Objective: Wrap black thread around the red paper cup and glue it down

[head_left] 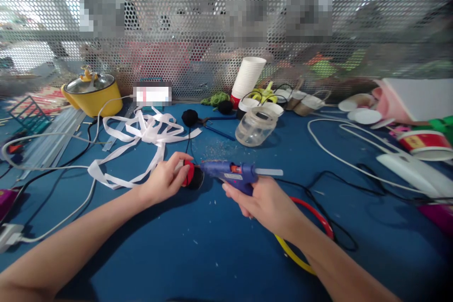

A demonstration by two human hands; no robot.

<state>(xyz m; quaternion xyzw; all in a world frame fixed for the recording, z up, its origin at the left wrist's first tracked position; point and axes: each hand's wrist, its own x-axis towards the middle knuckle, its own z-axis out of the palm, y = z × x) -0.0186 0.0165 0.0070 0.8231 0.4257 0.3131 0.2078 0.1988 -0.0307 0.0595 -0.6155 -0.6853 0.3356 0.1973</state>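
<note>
My left hand [163, 180] is closed on a small red and black cup [195, 179], tilted on its side just above or on the blue table. Its black part looks wound with yarn, and my fingers cover some of the red part. In my right hand [271, 200] is a blue hot glue gun [226, 169], my fingers wrapped round its handle. A clear glue stick [269, 172] pokes out of its back end. The gun's nozzle points left, close to the cup; I cannot tell whether they touch. A black yarn strand runs from a ball of black yarn [189, 117] toward the cup.
Tangled white ribbon [152, 133] lies beyond my left hand. A clear plastic jar [255, 127], pliers [215, 127] and stacked paper cups [248, 75] stand or lie farther back. A yellow pot [94, 96] is at the left. Cables and a red-yellow ring [320, 217] surround my right forearm.
</note>
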